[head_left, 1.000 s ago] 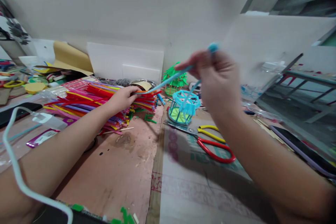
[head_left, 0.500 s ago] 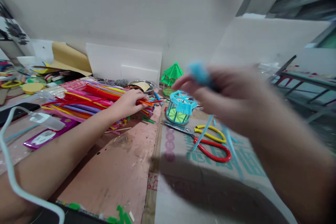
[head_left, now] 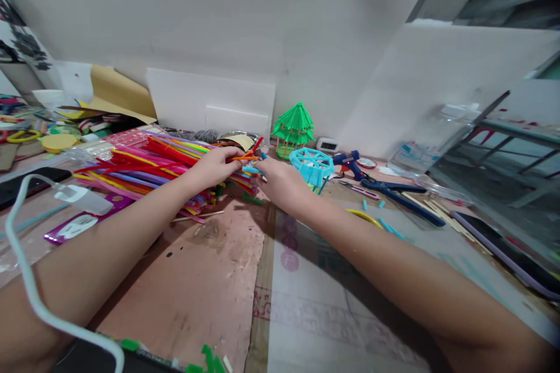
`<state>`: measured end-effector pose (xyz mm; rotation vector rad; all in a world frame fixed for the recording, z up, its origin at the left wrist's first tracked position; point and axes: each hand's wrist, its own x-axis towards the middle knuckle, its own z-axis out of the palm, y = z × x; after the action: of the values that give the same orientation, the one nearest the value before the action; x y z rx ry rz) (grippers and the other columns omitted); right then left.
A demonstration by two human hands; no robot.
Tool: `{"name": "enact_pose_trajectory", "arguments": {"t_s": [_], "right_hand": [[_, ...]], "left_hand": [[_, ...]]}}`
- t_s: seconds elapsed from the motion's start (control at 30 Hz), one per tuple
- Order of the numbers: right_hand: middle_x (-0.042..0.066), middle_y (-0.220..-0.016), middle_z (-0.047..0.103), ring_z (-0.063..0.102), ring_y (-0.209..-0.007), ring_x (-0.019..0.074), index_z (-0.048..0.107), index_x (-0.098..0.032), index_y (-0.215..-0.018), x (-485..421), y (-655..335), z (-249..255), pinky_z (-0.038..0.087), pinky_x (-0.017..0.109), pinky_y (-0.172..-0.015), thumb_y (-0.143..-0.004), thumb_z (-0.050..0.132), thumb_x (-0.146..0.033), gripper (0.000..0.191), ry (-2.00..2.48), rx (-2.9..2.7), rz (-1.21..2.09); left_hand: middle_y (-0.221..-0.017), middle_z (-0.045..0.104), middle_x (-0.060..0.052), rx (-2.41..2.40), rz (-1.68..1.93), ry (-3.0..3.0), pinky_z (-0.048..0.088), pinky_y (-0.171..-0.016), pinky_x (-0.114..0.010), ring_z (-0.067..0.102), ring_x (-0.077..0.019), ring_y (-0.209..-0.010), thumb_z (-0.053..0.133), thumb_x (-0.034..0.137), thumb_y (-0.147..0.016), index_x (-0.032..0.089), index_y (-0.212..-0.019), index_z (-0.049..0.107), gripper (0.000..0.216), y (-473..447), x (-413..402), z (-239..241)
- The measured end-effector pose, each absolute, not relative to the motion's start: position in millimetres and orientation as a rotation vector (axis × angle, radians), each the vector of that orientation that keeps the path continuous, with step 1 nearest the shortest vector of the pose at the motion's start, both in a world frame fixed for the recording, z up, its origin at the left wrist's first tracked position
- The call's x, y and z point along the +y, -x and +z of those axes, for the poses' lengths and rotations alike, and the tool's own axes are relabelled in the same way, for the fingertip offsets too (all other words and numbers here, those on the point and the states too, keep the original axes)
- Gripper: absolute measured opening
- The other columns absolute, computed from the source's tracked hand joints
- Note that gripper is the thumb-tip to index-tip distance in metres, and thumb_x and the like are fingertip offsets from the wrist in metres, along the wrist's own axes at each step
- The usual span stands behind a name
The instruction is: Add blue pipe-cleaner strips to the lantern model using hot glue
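Both hands meet at the right end of a thick bundle of coloured pipe cleaners [head_left: 149, 169]. My left hand [head_left: 214, 166] lies over the bundle, its fingers curled around some orange and red ends. From the right, my right hand [head_left: 282, 180] reaches in with its fingertips pinched on a blue pipe cleaner [head_left: 251, 169]; its fingers are partly hidden. Just behind that hand stands a small light-blue pavilion model [head_left: 312, 166], open spokes on top. A green tiered-roof pavilion model [head_left: 295, 128] is at the wall. Beneath my right forearm, scissors show only a yellow handle [head_left: 364, 217].
To the right lie a blue glue gun [head_left: 347, 163], blue-handled pliers [head_left: 402, 195], wooden sticks [head_left: 446, 221] and a phone [head_left: 507, 253]. A white cable [head_left: 26, 280] with a charger [head_left: 83, 199] crosses the left side. Green scraps [head_left: 210, 358] lie at the front edge.
My right hand has swung left and down from above the scissors to the bundle's end; the blue strips hanging there are out of sight. My left hand stays on the bundle. The view has shifted slightly.
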<state>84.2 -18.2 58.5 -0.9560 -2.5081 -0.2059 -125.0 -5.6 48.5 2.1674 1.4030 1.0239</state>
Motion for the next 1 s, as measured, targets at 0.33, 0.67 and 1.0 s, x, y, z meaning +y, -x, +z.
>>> {"name": "enact_pose_trajectory", "arguments": {"t_s": [0.33, 0.67, 1.0], "right_hand": [[0.016, -0.105, 0.067, 0.068, -0.082, 0.0237, 0.059, -0.011, -0.115, -43.2, -82.1, 66.7, 0.039, 0.033, -0.058, -0.097, 0.034, -0.007, 0.032, 0.98, -2.728, -0.679], [0.012, -0.104, 0.068, 0.063, -0.083, 0.0201, 0.058, -0.014, -0.11, -38.2, -87.3, 81.8, 0.037, 0.029, -0.063, -0.096, 0.043, -0.016, 0.02, 0.923, -2.449, -0.306], [0.0, -0.08, 0.065, 0.042, -0.048, 0.0099, 0.05, -0.03, -0.108, -69.0, -145.7, 141.1, 0.032, 0.028, -0.047, -0.102, 0.033, -0.038, 0.02, 0.648, -1.651, 0.52]], "left_hand": [[-0.094, 0.073, -0.007, 1.365, 1.041, -2.146, 0.051, -0.081, -0.034, 0.065, -0.024, -0.088, 0.057, 0.053, -0.082, 0.014, -0.097, 0.069, 0.043, 122.1, -9.0, 51.4], [-0.083, 0.068, -0.003, 1.387, 1.034, -2.118, 0.049, -0.075, -0.032, 0.061, -0.0217, -0.079, 0.055, 0.049, -0.08, 0.016, -0.092, 0.067, 0.038, 122.3, -8.8, 51.4], [-0.087, 0.072, -0.008, 1.287, 1.178, -1.915, 0.053, -0.082, -0.036, 0.067, -0.0238, -0.085, 0.054, 0.07, -0.082, 0.015, -0.086, 0.063, 0.056, 128.4, -8.8, 55.5]]}}
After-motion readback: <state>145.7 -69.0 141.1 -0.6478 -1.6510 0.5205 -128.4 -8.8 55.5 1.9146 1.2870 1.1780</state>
